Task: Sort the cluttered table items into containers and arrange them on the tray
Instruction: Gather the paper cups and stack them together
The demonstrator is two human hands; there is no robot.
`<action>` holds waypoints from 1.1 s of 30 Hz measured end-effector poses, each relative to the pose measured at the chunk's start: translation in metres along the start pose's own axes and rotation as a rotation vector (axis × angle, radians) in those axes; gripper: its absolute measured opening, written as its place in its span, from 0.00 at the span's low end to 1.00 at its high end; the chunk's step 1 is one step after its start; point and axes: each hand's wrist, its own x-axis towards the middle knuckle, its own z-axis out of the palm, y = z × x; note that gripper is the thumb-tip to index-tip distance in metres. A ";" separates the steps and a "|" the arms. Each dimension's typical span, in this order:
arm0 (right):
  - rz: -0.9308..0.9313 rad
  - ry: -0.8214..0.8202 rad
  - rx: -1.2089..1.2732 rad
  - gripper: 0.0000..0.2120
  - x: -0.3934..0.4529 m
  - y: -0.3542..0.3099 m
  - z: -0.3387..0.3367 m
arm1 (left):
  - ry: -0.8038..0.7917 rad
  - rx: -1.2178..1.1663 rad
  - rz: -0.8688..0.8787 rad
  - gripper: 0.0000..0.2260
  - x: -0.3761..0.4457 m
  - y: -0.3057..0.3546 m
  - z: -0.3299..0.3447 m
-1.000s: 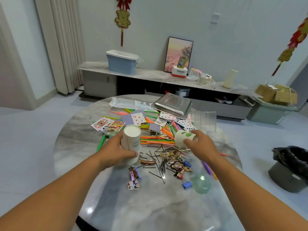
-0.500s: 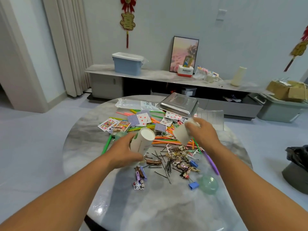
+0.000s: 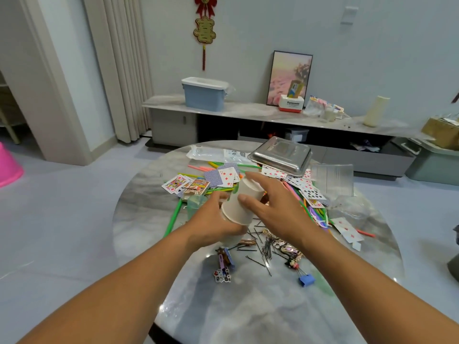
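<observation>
My left hand (image 3: pixel 213 223) grips a stack of white paper cups (image 3: pixel 232 240) just above the middle of the round marble table (image 3: pixel 248 314). My right hand (image 3: pixel 273 207) holds another white paper cup (image 3: pixel 237 209), tilted, with thumb and fingers curled round it, and it touches the stack. I cannot tell whether it is nested. An upturned metal tray (image 3: pixel 280 155) lies at the table's far side. Playing cards (image 3: pixel 226 176), coloured straws (image 3: pixel 173 218) and black hairpins (image 3: pixel 260 252) lie scattered around and under my hands.
A small green translucent cup (image 3: pixel 196 203) stands left of my hands. A blue binder clip (image 3: pixel 306 280) and small hair clips (image 3: pixel 223 266) lie near the front. Clear plastic packaging (image 3: pixel 332 180) sits at the right and a clear bag (image 3: pixel 211 153) at the far edge. A low cabinet (image 3: pixel 248 115) runs along the wall.
My hands have come together. The right hand carried its cup leftward to the stack in the left hand, which has tilted and lifted slightly.
</observation>
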 end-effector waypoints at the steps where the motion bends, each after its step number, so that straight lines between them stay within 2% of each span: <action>1: -0.004 0.011 -0.007 0.27 0.000 -0.001 0.003 | -0.007 -0.027 -0.008 0.42 -0.001 0.000 -0.002; 3: 0.012 0.042 -0.002 0.29 0.000 -0.003 0.008 | -0.014 -0.096 0.001 0.49 -0.002 0.001 -0.002; 7: -0.017 -0.036 0.130 0.31 0.002 -0.012 0.016 | 0.106 -0.181 0.039 0.35 0.002 0.004 -0.001; 9: -0.028 -0.055 0.157 0.30 0.001 -0.014 0.015 | 0.245 -0.193 0.052 0.32 0.007 0.003 -0.011; 12: 0.024 -0.024 0.126 0.30 -0.002 -0.006 0.013 | 0.552 -0.242 0.008 0.32 0.013 -0.014 -0.048; 15: 0.109 -0.041 -0.003 0.25 -0.007 0.018 0.012 | 0.692 -0.218 -0.100 0.37 0.010 -0.046 -0.083; 18: 0.183 -0.079 -0.193 0.23 -0.009 0.044 0.012 | 0.725 -0.136 -0.172 0.37 0.004 -0.079 -0.099; 25: 0.282 -0.071 -0.392 0.21 -0.021 0.079 0.021 | 0.661 -0.126 -0.259 0.34 0.002 -0.121 -0.112; 28: 0.313 -0.051 -0.473 0.22 -0.029 0.091 0.023 | 0.672 -0.125 -0.272 0.40 0.006 -0.120 -0.109; 31: 0.337 -0.041 -0.489 0.22 -0.035 0.100 0.024 | 0.792 -0.080 -0.352 0.55 0.007 -0.107 -0.094; 33: 0.349 -0.047 -0.498 0.23 -0.039 0.105 0.026 | 0.842 -0.103 -0.408 0.60 0.005 -0.098 -0.076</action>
